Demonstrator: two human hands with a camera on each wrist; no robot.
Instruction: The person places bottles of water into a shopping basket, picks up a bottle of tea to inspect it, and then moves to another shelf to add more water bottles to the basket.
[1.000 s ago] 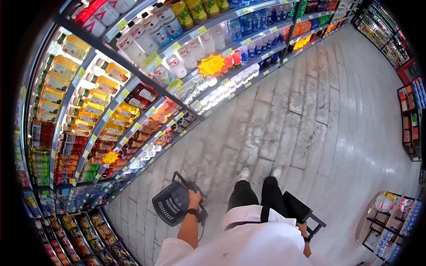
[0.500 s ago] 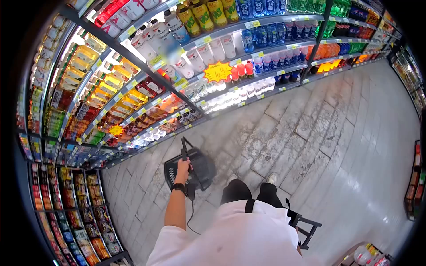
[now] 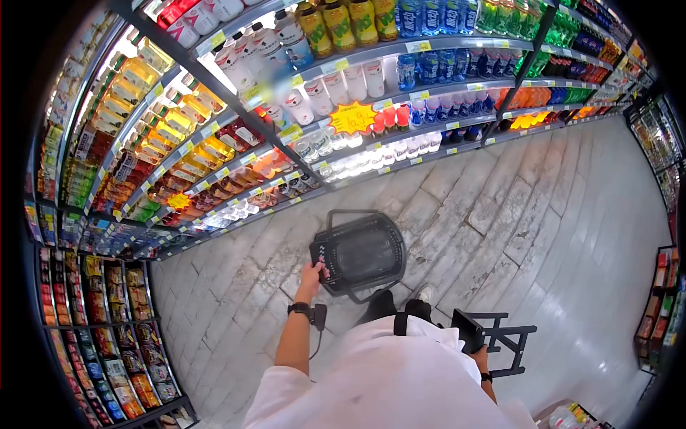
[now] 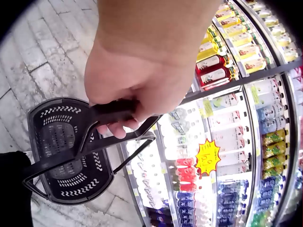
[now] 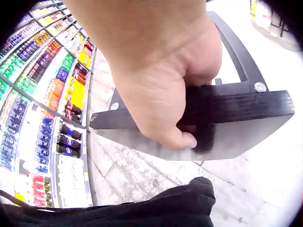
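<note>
My left hand (image 3: 309, 280) grips the handle of a black plastic shopping basket (image 3: 364, 250), which hangs out in front of my legs. In the left wrist view the fingers curl round the handle's thick grip (image 4: 113, 111), and the basket's slotted bottom (image 4: 61, 142) shows below. Low at my right side, my right hand (image 3: 480, 355) holds a black stool (image 3: 468, 330) by its seat. The right wrist view shows fingers and thumb wrapped over the edge of the seat (image 5: 251, 106). The stool's legs (image 3: 511, 347) point outward to the right.
Lit shelves of bottled drinks (image 3: 357, 79) run along the front and left. A yellow starburst price sign (image 3: 354, 119) hangs there. Racks of packaged goods (image 3: 107, 322) stand at the lower left, another rack (image 3: 656, 300) at far right. Worn grey floor tiles (image 3: 493, 207) stretch ahead.
The basket has swung to the right and turned so its inside faces up, still in my left hand. More of the stool shows at my right side. The view has turned to the right.
</note>
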